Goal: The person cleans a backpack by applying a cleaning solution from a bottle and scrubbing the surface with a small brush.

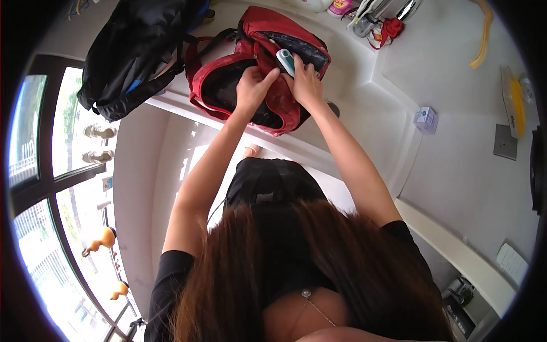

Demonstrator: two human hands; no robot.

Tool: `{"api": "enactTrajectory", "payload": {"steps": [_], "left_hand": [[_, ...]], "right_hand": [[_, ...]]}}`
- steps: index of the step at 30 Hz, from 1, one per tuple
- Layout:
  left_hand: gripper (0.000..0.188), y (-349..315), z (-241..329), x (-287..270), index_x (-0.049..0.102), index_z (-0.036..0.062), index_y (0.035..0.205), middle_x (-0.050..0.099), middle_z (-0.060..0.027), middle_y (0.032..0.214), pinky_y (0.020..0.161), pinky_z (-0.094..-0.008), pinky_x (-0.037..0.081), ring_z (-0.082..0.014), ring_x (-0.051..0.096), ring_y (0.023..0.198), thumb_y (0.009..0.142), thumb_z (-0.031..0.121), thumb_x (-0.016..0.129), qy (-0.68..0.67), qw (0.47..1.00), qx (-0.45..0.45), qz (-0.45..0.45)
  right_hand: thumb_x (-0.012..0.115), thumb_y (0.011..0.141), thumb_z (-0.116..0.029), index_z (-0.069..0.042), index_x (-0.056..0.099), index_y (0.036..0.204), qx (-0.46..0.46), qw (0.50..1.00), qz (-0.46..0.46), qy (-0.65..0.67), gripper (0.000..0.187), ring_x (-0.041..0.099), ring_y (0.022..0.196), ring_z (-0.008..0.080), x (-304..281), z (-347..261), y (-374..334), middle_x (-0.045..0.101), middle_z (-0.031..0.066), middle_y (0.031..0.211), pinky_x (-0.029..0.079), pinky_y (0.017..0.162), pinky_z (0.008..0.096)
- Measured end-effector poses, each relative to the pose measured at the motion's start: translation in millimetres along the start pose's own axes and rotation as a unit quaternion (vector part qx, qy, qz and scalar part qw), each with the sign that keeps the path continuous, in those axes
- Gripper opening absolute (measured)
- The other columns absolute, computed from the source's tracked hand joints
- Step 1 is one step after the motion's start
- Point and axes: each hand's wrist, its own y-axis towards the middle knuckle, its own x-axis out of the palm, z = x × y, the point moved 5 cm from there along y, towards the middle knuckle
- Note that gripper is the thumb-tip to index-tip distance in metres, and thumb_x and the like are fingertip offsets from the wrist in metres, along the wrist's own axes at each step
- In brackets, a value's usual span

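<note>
A red backpack (288, 111) lies with its compartments gaping, and its dark lining shows whitish patches. My left hand (253, 91) is closed on the fabric at the backpack's opening, thumb pointing to the right; its fingertips are partly hidden inside. Close beside it, my right hand (305, 82) has its fingers curled round a slim white and green handheld object (285, 60). That object lies over the far part of the backpack, and its exact kind is hidden by my fingers.
The backpack rests in a white basin-like counter (370, 119) with a raised rim. A black backpack (142, 51) stands at left. Bottles and a red cloth (392, 29) are at the far side. A small box (425, 120) sits on the right ledge. Windows (68, 131) line the left.
</note>
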Motion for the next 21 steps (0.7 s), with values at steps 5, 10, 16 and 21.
{"api": "enactTrajectory", "payload": {"steps": [5, 10, 16, 21], "left_hand": [[0.035, 46.5, -5.9, 26.1, 0.074, 0.0014, 0.094, 0.072, -0.0037, 0.086, 0.067, -0.0303, 0.053, -0.0138, 0.066, 0.073, 0.088, 0.035, 0.082, -0.175, 0.968, -0.174, -0.044], [0.031, 40.2, -42.6, 8.2, 0.063, 0.001, 0.127, 0.07, -0.013, 0.119, 0.091, -0.0384, 0.058, -0.0262, 0.07, 0.105, 0.099, 0.013, 0.067, -0.25, 0.928, -0.237, -0.143], [0.046, 31.9, -31.5, 21.8, 0.055, 0.0025, 0.136, 0.063, -0.0182, 0.132, 0.104, -0.0478, 0.054, -0.0356, 0.063, 0.123, 0.093, -0.013, 0.053, -0.421, 0.845, -0.275, -0.182], [0.061, 33.8, -42.4, 45.0, 0.056, -0.0008, 0.132, 0.065, -0.0194, 0.125, 0.098, -0.0436, 0.058, -0.0332, 0.066, 0.115, 0.077, -0.022, 0.045, -0.541, 0.784, -0.244, -0.179]], "right_hand": [[0.066, 0.097, -0.048, -0.016, 0.041, 0.153, 0.01, 0.999, -0.014, 0.045, 0.069, 0.068, 0.082, 0.0412, -7.6, 6.3, 1.1, 0.06, 0.023, 0.108, 0.057, 0.064, 0.0484], [0.061, 0.1, -0.045, -0.019, 0.039, 0.157, -0.074, 0.996, 0.005, 0.046, 0.066, 0.065, 0.072, 0.038, -35.8, -14.9, -38.0, 0.057, 0.0195, 0.099, 0.055, 0.058, 0.0461], [0.062, 0.1, -0.038, -0.02, 0.043, 0.156, -0.01, 0.999, -0.033, 0.036, 0.062, 0.064, 0.071, 0.0357, -52.6, -25.0, -51.2, 0.059, 0.0152, 0.093, 0.054, 0.06, 0.046], [0.065, 0.098, -0.033, -0.013, 0.045, 0.154, 0.045, 0.989, 0.052, 0.127, 0.063, 0.064, 0.078, 0.0351, -77.1, -33.6, -41.0, 0.062, 0.0188, 0.092, 0.053, 0.07, 0.0464]]}}
